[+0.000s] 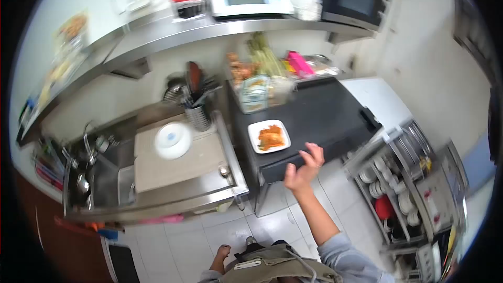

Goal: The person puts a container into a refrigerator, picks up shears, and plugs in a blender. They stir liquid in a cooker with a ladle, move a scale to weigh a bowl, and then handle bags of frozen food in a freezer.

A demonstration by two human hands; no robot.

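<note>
My right hand [305,170] reaches out at the front edge of the dark counter [325,107], thumb and fingers apart and nothing between them. Just beyond and left of it, a white square plate [253,134] of orange-red food [271,137] rests on that counter, apart from the fingers. Low by my body hangs my left hand [223,252], its fingers curled in and no object showing in it.
Left of the counter, an upturned white bowl [173,140] lies on a beige mat [149,170] beside the sink [102,181]. A utensil holder [198,118] stands behind. Vegetables [264,55] sit at the counter's back. A dish rack [390,188] is at right, a shelf [183,31] above.
</note>
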